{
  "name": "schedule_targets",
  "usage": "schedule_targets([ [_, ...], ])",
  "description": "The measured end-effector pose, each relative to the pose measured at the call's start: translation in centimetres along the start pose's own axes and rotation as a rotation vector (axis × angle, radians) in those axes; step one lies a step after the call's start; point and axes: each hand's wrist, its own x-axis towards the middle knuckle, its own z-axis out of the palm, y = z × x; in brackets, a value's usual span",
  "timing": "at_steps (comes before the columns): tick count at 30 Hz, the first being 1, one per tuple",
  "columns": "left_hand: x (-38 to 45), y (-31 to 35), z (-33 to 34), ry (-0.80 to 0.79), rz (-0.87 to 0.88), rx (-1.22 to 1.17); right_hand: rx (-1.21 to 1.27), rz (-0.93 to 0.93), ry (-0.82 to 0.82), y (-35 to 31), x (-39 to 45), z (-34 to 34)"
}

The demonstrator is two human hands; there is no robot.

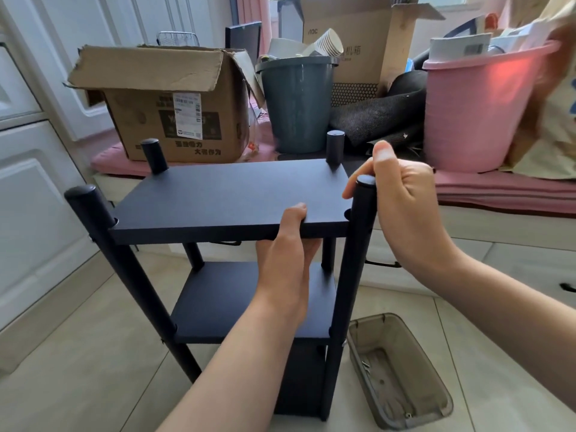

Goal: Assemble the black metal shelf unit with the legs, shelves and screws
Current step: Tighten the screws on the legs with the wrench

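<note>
Here the shelf unit (pixel 224 244) stands on the tiled floor (pixel 93 353). The left hand (pixel 285 254) grips the top shelf's (pixel 230 194) near edge, thumb on top; the right hand (pixel 402 201) curls around the near right leg's (pixel 352 275) top end.

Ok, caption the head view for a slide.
Left hand grips the top shelf; right hand holds a leg.
</note>
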Motion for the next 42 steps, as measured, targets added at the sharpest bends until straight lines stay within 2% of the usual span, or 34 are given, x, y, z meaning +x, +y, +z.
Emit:
schedule_targets([
  [5,0.3,-0.1,-1.2,-0.064,-0.003,0.094,-0.028,-0.042,0.006,-0.3,0.1,0.1],
  [10,-0.5,0.0,-1.2,-0.1,-0.007,0.163,-0.005,-0.001,-0.036,-0.6,0.1,0.5],
  [15,-1.2,0.3,-0.4,-0.113,-0.026,0.138,-0.005,0.007,-0.005,-0.4,0.2,0.4],
  [19,-1.2,0.5,-0.3,-0.128,-0.052,0.235,-0.041,-0.022,0.007,-0.2,0.3,0.6],
  [24,-1.3,0.7,-0.6,-0.176,-0.05,0.246,-0.126,-0.072,-0.064,-0.2,0.9,-0.1],
  [28,-1.0,0.7,0.0,-0.133,-0.001,0.175,-0.146,-0.054,-0.125,0.1,1.9,-1.6],
  [31,-0.7,0.4,0.5,-0.108,0.007,0.155,-0.091,0.038,-0.139,1.2,2.3,-3.6],
  [34,-0.6,0.1,1.0,-0.127,0.025,0.178,-0.16,0.161,-0.219,3.9,1.4,-5.7],
  [40,-0.1,-0.4,1.8,-0.148,0.072,0.196,-0.324,0.719,-0.616,14.1,-4.1,-8.9],
  [42,0.1,-0.6,1.9,-0.158,0.082,0.228,-0.341,0.871,-0.703,18.1,-6.5,-9.4],
])
